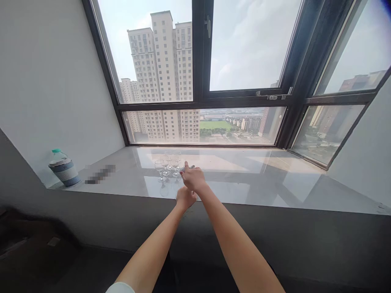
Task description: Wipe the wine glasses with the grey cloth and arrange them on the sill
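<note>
We see the wine glasses (168, 165) clustered on the windowsill (244, 179); the right hand (193, 178) just right of them, the left hand (185, 197) before them, the bottle (64, 167) far left

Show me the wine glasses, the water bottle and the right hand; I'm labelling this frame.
wine glasses (159, 165): head view, on the bowl of the leftmost glass.
water bottle (65, 169): head view, on its wrapped body.
right hand (193, 179): head view, on the back of the hand.
</note>
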Demonstrator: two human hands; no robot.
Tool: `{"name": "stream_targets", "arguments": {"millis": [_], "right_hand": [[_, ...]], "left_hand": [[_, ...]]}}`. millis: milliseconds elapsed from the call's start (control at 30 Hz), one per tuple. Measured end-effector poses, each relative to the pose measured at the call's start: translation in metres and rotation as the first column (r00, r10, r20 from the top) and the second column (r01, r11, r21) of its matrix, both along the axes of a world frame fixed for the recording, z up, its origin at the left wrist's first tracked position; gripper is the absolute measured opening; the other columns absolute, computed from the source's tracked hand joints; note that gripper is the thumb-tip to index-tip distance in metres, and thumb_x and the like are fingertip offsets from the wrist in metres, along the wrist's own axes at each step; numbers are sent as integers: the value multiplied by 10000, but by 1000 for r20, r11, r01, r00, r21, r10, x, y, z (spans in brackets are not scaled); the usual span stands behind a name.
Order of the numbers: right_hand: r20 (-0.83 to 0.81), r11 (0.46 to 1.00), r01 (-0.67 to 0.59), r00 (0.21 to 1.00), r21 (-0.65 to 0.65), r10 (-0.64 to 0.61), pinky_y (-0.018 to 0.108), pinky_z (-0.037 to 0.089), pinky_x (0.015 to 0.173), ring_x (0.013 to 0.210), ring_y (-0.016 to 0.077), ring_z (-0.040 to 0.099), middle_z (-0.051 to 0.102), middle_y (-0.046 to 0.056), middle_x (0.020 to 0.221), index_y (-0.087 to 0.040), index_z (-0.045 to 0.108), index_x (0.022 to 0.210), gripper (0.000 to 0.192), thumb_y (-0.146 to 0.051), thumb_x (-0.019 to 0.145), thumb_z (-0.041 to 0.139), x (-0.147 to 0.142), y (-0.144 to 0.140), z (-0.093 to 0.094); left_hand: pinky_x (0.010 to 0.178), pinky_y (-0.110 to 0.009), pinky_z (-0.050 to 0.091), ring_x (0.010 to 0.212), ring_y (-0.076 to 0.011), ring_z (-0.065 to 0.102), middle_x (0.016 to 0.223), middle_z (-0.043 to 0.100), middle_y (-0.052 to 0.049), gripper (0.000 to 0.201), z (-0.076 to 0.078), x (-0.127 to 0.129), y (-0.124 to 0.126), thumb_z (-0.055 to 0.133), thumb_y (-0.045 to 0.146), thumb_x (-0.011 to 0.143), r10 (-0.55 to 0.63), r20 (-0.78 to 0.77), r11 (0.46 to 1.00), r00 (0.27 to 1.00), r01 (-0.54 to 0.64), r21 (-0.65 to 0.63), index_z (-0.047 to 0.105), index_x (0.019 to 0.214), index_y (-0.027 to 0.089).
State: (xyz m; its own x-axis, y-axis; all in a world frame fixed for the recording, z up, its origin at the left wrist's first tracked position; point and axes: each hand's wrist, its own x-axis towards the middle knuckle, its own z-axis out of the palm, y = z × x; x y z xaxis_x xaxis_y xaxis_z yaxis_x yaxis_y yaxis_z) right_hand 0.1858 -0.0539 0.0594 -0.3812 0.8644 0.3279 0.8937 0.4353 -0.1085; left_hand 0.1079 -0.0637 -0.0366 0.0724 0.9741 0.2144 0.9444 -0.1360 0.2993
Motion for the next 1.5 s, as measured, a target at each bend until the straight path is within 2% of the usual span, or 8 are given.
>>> {"name": "stream_targets", "arguments": {"millis": [200, 467, 700, 800, 900, 1100, 1300, 1500], "right_hand": [[-1, 999, -35, 999, 23, 35, 381, 348, 917, 876, 230, 642, 707, 142, 882, -45, 165, 1498, 632, -255, 931, 352, 5, -1, -3], [-103, 993, -98, 989, 69, 105, 324, 411, 834, 895, 222, 635, 708, 89, 1006, -197, 198, 1502, 607, -323, 944, 400, 20, -6, 0], [-324, 991, 21, 946, 132, 23, 290, 429, 790, 1026, 216, 600, 617, 98, 1233, -220, 74, 1511, 563, -359, 994, 249, 35, -7, 12], [-401, 987, 141, 911, 75, -99, 326, 436, 770, 1033, 258, 600, 606, 162, 1224, -138, -16, 1508, 577, -345, 996, 153, 44, -7, 1], [-418, 976, 209, 883, -55, -213, 333, 440, 695, 912, 279, 642, 660, 185, 1084, -67, 5, 1497, 601, -337, 985, 164, 45, -12, -28], [-424, 968, 121, 882, -219, -206, 281, 419, 638, 865, 241, 663, 691, 118, 1001, -108, 108, 1494, 564, -365, 998, 191, 10, -27, -77], [-476, 981, 95, 864, -167, -165, 286, 453, 747, 931, 191, 642, 654, 117, 1114, -147, 173, 1477, 523, -371, 1006, 217, 1, -29, -76], [-382, 976, 200, 898, -86, -218, 303, 438, 729, 883, 235, 639, 670, 109, 1064, -160, 71, 1502, 646, -412, 959, 314, 75, -24, -72]], "left_hand": [[669, -291, 396, 803, -257, 626, 842, 688, -124, 250, -1, -1, 1, 441, 220, 863, 9, 24, 1000, 1000, -8, -17, 673, 906, 138], [731, -305, 412, 921, -255, 627, 988, 686, -120, 275, 1, -2, 3, 386, 227, 906, 16, 128, 1000, 992, -18, 14, 642, 991, 174], [692, -277, 390, 844, -212, 614, 884, 679, -85, 252, -7, -4, 11, 426, 310, 902, 41, 322, 997, 946, -61, 52, 632, 823, 189], [653, -252, 375, 770, -177, 598, 795, 664, -55, 249, -9, -9, 20, 462, 328, 880, 43, 450, 994, 892, -85, 73, 611, 737, 189], [593, -232, 352, 651, -142, 550, 651, 601, -20, 304, -10, -16, 30, 468, 361, 865, 59, 578, 988, 814, -129, 81, 566, 640, 181], [500, -214, 295, 486, -87, 379, 489, 427, 52, 385, -14, -33, 39, 477, 464, 820, 69, 747, 979, 661, -190, 77, 458, 545, 197], [498, -211, 317, 488, -92, 389, 477, 428, 51, 394, -15, -40, 38, 498, 505, 800, 79, 788, 974, 611, -216, 70, 490, 557, 194], [492, -215, 305, 500, -102, 413, 472, 423, 49, 382, -14, -37, 37, 560, 503, 770, 96, 771, 973, 629, -223, 62, 490, 550, 199]]}}
